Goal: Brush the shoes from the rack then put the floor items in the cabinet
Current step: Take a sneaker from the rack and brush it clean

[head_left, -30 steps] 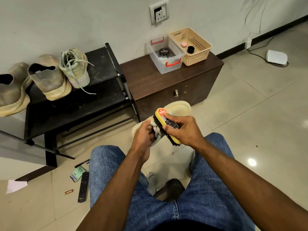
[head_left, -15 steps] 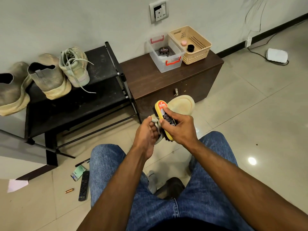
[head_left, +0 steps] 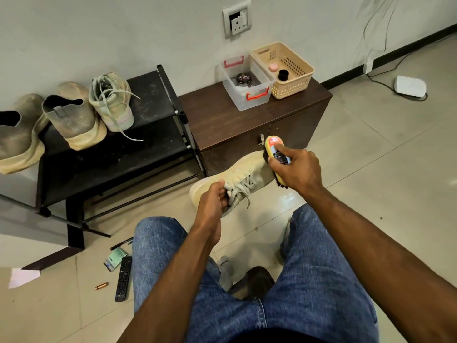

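Brushing stage. The left hand [head_left: 212,199] pinches the laces of a pale sneaker [head_left: 243,180] held over the floor before the cabinet [head_left: 249,127]; the right hand [head_left: 295,170] grips a yellow shoe brush [head_left: 275,154] at its toe. Three shoes wait on the rack [head_left: 148,112] at 10 o'clock. A remote [head_left: 123,278], pen [head_left: 121,243] and battery [head_left: 102,285] lie unstowed at 7 o'clock. The clear bin [head_left: 247,95] holds a polish tin [head_left: 243,78]; the beige basket [head_left: 294,87] holds two small items.

A pale wall [head_left: 99,28] is running behind everything, carrying a grey socket plate [head_left: 237,21] and a dark skirting strip [head_left: 395,54]. Glossy beige floor tiles [head_left: 383,169] are reflecting overhead light, and a white adapter [head_left: 410,85] is lying on its cable by the skirting.
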